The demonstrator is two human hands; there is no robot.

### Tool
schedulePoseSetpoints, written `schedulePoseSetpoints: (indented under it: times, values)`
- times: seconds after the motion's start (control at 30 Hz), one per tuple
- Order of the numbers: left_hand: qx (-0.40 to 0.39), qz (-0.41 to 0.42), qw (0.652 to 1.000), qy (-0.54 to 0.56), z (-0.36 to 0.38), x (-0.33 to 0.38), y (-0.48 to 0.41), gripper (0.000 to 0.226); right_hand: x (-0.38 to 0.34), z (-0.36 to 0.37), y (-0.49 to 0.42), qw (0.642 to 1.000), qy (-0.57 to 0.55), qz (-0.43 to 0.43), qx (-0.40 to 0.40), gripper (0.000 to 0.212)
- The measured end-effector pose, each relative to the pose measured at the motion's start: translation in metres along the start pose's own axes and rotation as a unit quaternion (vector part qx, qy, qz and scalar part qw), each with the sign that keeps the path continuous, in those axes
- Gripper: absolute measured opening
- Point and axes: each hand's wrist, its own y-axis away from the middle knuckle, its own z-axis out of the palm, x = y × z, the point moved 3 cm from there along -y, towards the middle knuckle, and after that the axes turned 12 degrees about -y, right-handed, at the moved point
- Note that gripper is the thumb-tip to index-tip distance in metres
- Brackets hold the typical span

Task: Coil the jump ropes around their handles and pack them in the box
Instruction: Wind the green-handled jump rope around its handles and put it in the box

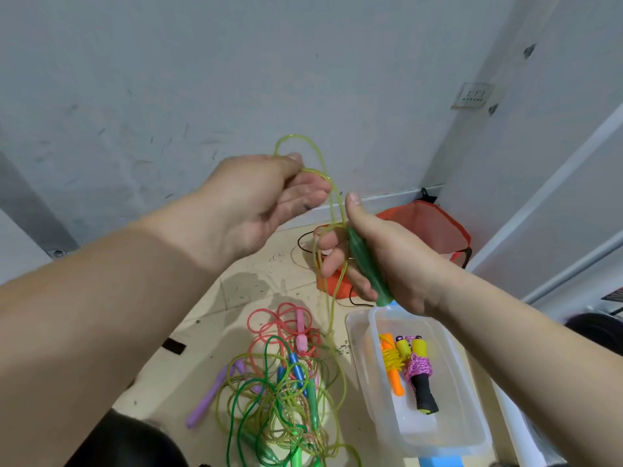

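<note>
1. Up in the middle, near the wall: right hand (pixel 381 264) curled tight round a green handle (pixel 365 267), thumb pointing up.
2. Just left of it and a bit higher: left hand (pixel 266 197), thumb and first finger pinching a thin yellow-green rope (pixel 323 170), other fingers loose and half open.
3. Above the pinch: a tall loop of that rope, then a run down to the top of the handle.
4. Across the right fingers: a loose loop of the same rope, the rest hanging down to the floor.
5. Down low in the middle: a messy pile (pixel 286 392) of ropes, not coiled, with pink, blue and purple handles.
6. Right of the pile, under the right wrist: a clear box (pixel 360 365), open on top.
7. Inside the box: an orange rope (pixel 392 365) and a pink rope (pixel 419 375), both coiled, side by side.
8. Behind the hands, by the wall: an orange bag (pixel 435 224).
</note>
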Motion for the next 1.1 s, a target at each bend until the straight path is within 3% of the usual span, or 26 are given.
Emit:
schedulePoseSetpoints:
  times: [0.1,0.17,0.27,0.33,0.43,0.5,0.63,0.77,0.83,0.9,0.93,1.0,1.1]
  values:
    - [0.013,-0.018,0.999,0.03,-0.009,0.001,-0.001,0.011,-0.005,0.001,0.0,0.997,0.029,-0.061,0.031,0.033]
    - [0.01,-0.021,0.993,-0.114,-0.01,-0.006,0.003,0.012,-0.009,0.002,0.0,0.994,-0.038,-0.086,0.051,0.024]
    - [-0.12,-0.018,0.907,-0.404,0.002,-0.03,0.018,0.009,-0.016,0.004,-0.001,0.981,-0.167,-0.098,0.028,0.022]
    - [-0.213,-0.018,0.84,-0.499,0.011,-0.047,0.028,0.013,-0.02,0.006,0.0,0.972,-0.215,-0.094,0.013,0.023]
    - [-0.216,0.04,0.789,-0.574,0.019,-0.057,0.027,0.013,-0.023,0.004,0.001,0.959,-0.273,-0.081,0.004,0.023]
    - [-0.207,0.042,0.813,-0.543,0.023,-0.056,0.025,0.019,-0.024,0.001,0.001,0.955,-0.287,-0.075,0.023,0.024]
    - [-0.14,0.058,0.902,-0.405,0.026,-0.039,0.018,0.021,-0.021,-0.009,-0.001,0.958,-0.278,-0.058,0.04,0.041]
    - [-0.068,0.066,0.978,-0.188,0.022,-0.016,0.008,0.017,-0.01,-0.015,-0.002,0.992,-0.114,-0.02,0.04,0.076]
    - [-0.039,0.072,0.993,-0.09,0.017,-0.005,0.003,0.013,-0.006,-0.011,0.0,0.999,-0.018,-0.032,0.032,0.063]
    - [-0.025,0.069,0.997,-0.029,0.011,0.003,-0.001,0.011,-0.005,-0.007,0.001,0.998,-0.001,-0.053,0.037,0.04]
    - [-0.014,0.062,0.997,-0.048,0.007,0.003,-0.001,0.01,-0.006,-0.006,0.001,0.997,-0.02,-0.062,0.044,0.03]
    - [-0.007,0.046,0.977,-0.206,0.001,-0.004,0.0,0.008,-0.012,-0.006,0.0,0.992,-0.085,-0.078,0.056,0.021]
    - [-0.141,0.02,0.891,-0.431,0.005,-0.034,0.009,0.016,-0.021,-0.005,0.0,0.976,-0.198,-0.085,0.032,0.021]
